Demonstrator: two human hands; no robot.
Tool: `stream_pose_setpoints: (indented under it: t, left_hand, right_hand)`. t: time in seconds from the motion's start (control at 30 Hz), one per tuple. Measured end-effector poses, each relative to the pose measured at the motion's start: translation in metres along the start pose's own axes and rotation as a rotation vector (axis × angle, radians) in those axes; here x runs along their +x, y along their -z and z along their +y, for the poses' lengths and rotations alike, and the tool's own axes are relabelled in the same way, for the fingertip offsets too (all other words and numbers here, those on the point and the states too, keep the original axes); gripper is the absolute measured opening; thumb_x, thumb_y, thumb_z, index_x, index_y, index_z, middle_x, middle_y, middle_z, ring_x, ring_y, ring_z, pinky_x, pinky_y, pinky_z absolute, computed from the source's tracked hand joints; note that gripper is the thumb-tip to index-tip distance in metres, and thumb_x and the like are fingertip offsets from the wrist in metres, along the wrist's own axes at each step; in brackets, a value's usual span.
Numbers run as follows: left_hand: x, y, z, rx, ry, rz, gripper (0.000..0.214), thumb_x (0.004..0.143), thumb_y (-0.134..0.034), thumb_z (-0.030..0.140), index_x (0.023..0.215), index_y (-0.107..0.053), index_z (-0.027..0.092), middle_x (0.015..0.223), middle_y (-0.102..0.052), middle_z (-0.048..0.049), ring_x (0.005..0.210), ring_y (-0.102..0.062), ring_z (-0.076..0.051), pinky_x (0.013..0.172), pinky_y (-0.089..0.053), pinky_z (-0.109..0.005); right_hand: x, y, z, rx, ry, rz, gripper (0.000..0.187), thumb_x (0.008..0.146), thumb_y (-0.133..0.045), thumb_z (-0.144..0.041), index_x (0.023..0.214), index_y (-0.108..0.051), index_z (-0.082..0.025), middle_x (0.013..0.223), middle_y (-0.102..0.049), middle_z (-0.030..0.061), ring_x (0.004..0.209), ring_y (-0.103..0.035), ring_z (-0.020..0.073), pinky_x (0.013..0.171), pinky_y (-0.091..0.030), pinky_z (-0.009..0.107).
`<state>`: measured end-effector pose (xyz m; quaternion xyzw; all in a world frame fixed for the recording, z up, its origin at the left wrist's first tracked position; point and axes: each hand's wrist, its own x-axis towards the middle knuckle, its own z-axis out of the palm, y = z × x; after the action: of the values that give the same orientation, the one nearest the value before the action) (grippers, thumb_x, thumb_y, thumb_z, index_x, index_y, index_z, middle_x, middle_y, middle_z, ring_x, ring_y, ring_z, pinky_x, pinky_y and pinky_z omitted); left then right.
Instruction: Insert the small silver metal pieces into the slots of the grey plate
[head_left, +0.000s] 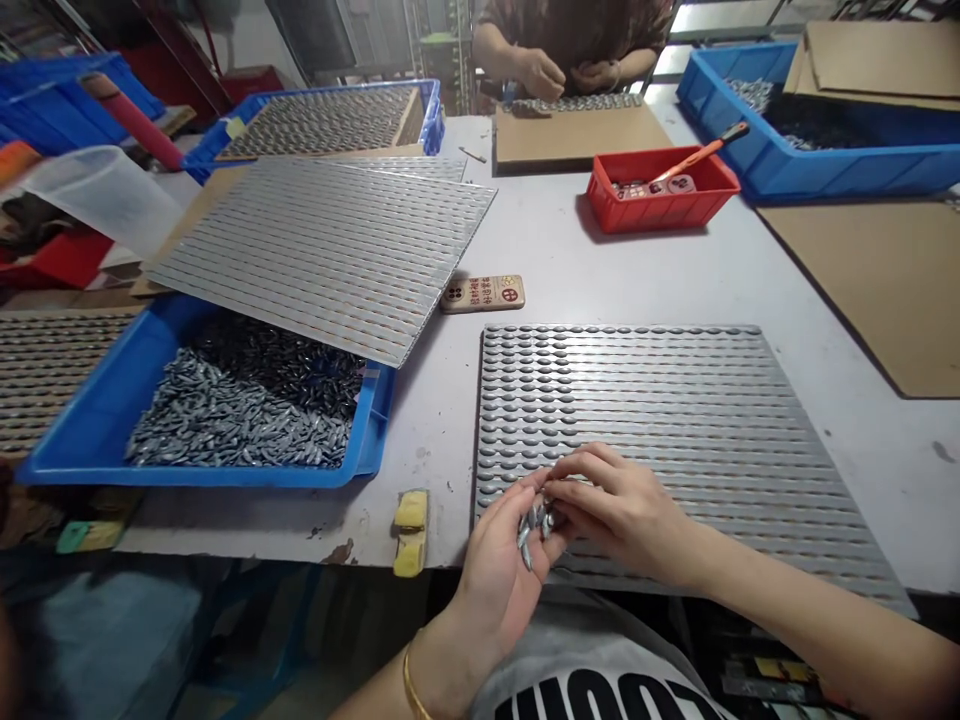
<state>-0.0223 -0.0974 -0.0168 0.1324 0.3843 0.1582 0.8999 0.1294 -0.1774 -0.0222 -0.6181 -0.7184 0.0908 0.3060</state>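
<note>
My left hand (499,570), with a gold bangle on the wrist, is cupped and holds a small heap of grey oval metal pieces (534,525). My right hand (622,510) curves over them from the right, its fingertips at the heap. Whether those fingers grip a piece is hidden. Both hands are over the near edge of a grey board (712,420) with many rows of oval slots, most of which hold similar pieces. To the left, a blue crate (187,476) holds a loose pile of the pieces (247,410), partly covered by a tilted slotted sheet (315,260).
A yellow clip (411,530) sits on the table's near edge. A small printed box (483,293) lies beyond the board. Farther off stand a red bin (664,195) and a blue crate (780,150). A co-worker (570,40) works across the table.
</note>
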Motion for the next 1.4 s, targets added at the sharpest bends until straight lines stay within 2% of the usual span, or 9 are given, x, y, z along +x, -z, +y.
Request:
stream_pose_setpoints:
  t: [0.17,0.27,0.33,0.47,0.67,0.83,0.97,1.13,1.4]
  left_hand:
    - [-0.011,-0.003,0.023,0.030,0.033,0.025,0.028,0.083,-0.054,0.004,0.107,-0.065,0.009,0.121,-0.066,-0.0166,0.120,-0.058,-0.028,0.104,-0.048,-0.039]
    - [-0.019,0.000,0.042,0.077,-0.189,0.113,0.028,0.084,-0.053,0.002,0.108,-0.064,0.011,0.125,-0.064,-0.0146,0.121,-0.058,-0.025,0.102,-0.049,-0.031]
    - [-0.019,0.004,0.046,0.096,-0.225,0.163,0.024,0.086,-0.054,0.005,0.108,-0.063,0.011,0.123,-0.065,-0.0150,0.118,-0.060,-0.024,0.098,-0.052,-0.029]
    - [-0.013,0.011,0.034,0.113,-0.085,0.165,0.022,0.088,-0.059,0.012,0.110,-0.061,0.011,0.115,-0.069,-0.0156,0.106,-0.067,-0.023,0.089,-0.057,-0.027]
    - [-0.014,0.011,0.019,0.132,-0.041,0.105,0.019,0.086,-0.065,0.022,0.103,-0.060,0.015,0.096,-0.072,-0.0086,0.087,-0.070,-0.017,0.077,-0.058,-0.024]
    - [-0.012,0.014,0.013,0.166,-0.015,0.090,0.018,0.084,-0.067,0.030,0.093,-0.060,0.016,0.070,-0.064,-0.0003,0.057,-0.060,-0.008,0.052,-0.048,-0.016]
    - [-0.011,0.016,0.008,0.168,0.014,0.099,0.022,0.084,-0.068,0.034,0.095,-0.062,0.016,0.064,-0.058,0.0022,0.051,-0.053,-0.006,0.046,-0.041,-0.015]
    - [-0.008,0.012,0.007,0.149,-0.001,0.106,0.027,0.083,-0.069,0.027,0.105,-0.065,0.013,0.071,-0.060,-0.0005,0.058,-0.054,-0.007,0.050,-0.044,-0.017]
    - [-0.010,0.008,0.006,0.166,-0.007,0.074,0.021,0.083,-0.068,0.022,0.102,-0.061,0.014,0.097,-0.070,-0.0110,0.087,-0.068,-0.018,0.080,-0.055,-0.029]
  right_hand:
    - [-0.011,0.007,0.007,0.170,-0.095,0.123,0.019,0.090,-0.053,-0.008,0.104,-0.061,-0.018,0.090,-0.065,0.0068,0.082,-0.059,0.0169,0.069,-0.049,0.031]
    - [-0.023,0.007,0.016,0.159,-0.151,0.134,0.017,0.091,-0.051,-0.007,0.099,-0.061,-0.018,0.084,-0.064,0.0048,0.076,-0.059,0.0158,0.066,-0.048,0.029]
    - [-0.031,0.001,0.021,0.102,-0.144,0.110,0.020,0.091,-0.050,-0.006,0.102,-0.061,-0.019,0.088,-0.066,0.0057,0.080,-0.059,0.0167,0.069,-0.049,0.030]
    - [-0.041,-0.016,0.029,-0.064,-0.073,0.069,0.029,0.090,-0.048,-0.005,0.112,-0.061,-0.017,0.100,-0.068,0.0096,0.088,-0.059,0.0203,0.074,-0.052,0.034]
    - [-0.041,-0.018,0.033,-0.099,-0.031,0.007,0.029,0.090,-0.046,-0.004,0.112,-0.060,-0.017,0.100,-0.066,0.0105,0.087,-0.056,0.0210,0.073,-0.052,0.035]
    - [-0.042,-0.016,0.037,-0.037,-0.039,-0.021,0.030,0.090,-0.045,-0.004,0.113,-0.058,-0.019,0.100,-0.065,0.0094,0.087,-0.054,0.0204,0.073,-0.050,0.035]
    - [-0.042,-0.017,0.039,-0.018,-0.034,-0.021,0.028,0.092,-0.044,-0.006,0.111,-0.060,-0.019,0.100,-0.064,0.0094,0.087,-0.056,0.0199,0.074,-0.050,0.034]
    - [-0.037,-0.015,0.035,-0.156,-0.034,-0.058,0.025,0.092,-0.042,-0.008,0.106,-0.062,-0.016,0.094,-0.063,0.0098,0.082,-0.053,0.0199,0.067,-0.048,0.032]
    - [-0.037,-0.016,0.035,-0.216,0.000,-0.073,0.025,0.092,-0.043,-0.008,0.108,-0.061,-0.017,0.092,-0.062,0.0101,0.080,-0.054,0.0204,0.065,-0.048,0.033]
